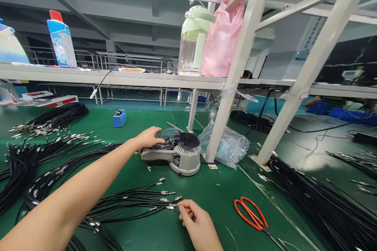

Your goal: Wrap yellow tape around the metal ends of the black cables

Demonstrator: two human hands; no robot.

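Observation:
My left hand reaches over the front of a grey round tape dispenser with a black top disc and a clear cover. Its thumb and fingers are bent at the cover, and what lies between them is hidden. Lower down, my right hand is closed with curled fingers, its fingertips right at the metal tips of a bunch of black cables. Whether a cable end is pinched there I cannot make out. Red-handled scissors lie to the right of this hand, blades pointing toward the front edge.
More black cable bundles lie at left, and others at right. White frame posts stand beside a clear plastic bag. A small blue holder sits farther back. The shelf carries a jug and a pink bag.

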